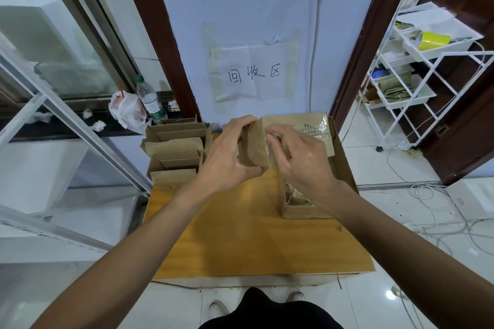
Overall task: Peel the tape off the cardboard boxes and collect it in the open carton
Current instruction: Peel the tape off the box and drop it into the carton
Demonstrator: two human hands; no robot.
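Note:
A small brown cardboard box (255, 145) is held above the wooden table (240, 243). My left hand (230, 153) grips its left side, thumb under the lower corner. My right hand (299, 157) pinches at clear tape (318, 129) on the box's right face, where glossy strips show. Below and behind my right hand stands the open carton (340, 152), with crumpled tape visible inside near its front wall (296, 199).
Several folded cardboard boxes (176, 149) stand stacked at the table's back left. A plastic bottle (151, 100) and a white bag (127, 111) sit on a dark ledge to the left. A white wire rack (417, 72) stands right, with cables (438, 211) on the floor.

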